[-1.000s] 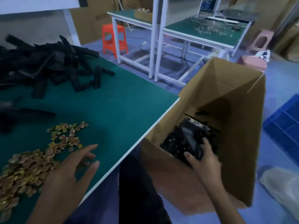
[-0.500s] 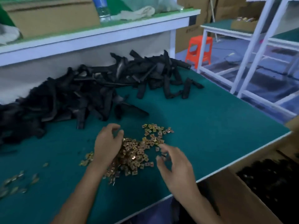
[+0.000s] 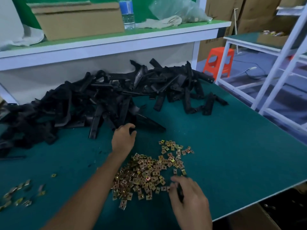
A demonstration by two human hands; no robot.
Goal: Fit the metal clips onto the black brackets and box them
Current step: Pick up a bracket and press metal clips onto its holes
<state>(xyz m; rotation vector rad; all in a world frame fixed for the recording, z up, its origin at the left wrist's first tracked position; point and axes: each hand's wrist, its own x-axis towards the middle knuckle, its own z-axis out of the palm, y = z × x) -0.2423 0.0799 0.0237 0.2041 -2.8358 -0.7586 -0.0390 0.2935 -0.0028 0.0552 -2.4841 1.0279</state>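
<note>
The black brackets [image 3: 116, 97] lie in a big heap at the back of the green bench [image 3: 224, 146]. The left hand [image 3: 123, 138] is at the near edge of the heap, and its fingers [image 3: 133, 132] are curled round the end of one bracket [image 3: 149, 125]. The gold metal clips [image 3: 146, 173] are spread out nearer. The right hand [image 3: 187, 195] is on their right edge, fingers bent down and touching them, too blurry to tell if it holds one
</note>
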